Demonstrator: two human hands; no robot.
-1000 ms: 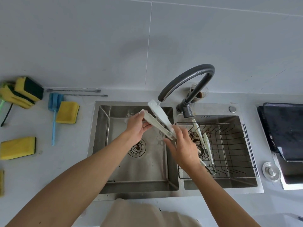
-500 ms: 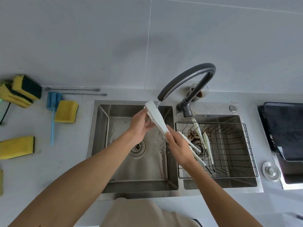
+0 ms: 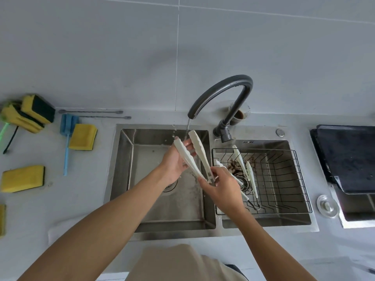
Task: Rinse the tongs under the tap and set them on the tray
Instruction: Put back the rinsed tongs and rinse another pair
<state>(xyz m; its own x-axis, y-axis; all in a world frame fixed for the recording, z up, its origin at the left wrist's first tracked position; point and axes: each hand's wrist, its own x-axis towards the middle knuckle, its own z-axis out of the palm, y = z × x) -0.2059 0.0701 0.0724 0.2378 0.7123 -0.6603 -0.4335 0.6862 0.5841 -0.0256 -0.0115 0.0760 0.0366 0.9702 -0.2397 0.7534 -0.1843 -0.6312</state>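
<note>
While water runs from the tap (image 3: 221,92), the right hand (image 3: 221,185) pinches the tongs (image 3: 199,155) at their near hinge, and the left hand (image 3: 178,161) holds 1 arm.

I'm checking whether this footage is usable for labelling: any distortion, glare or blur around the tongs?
Head view: wide-angle bending curves the counter edge and tile lines; soft even daylight, no harsh glare on the sink; the tongs, right hand and left hand are fairly sharp; the water from the tap is faint.
</note>
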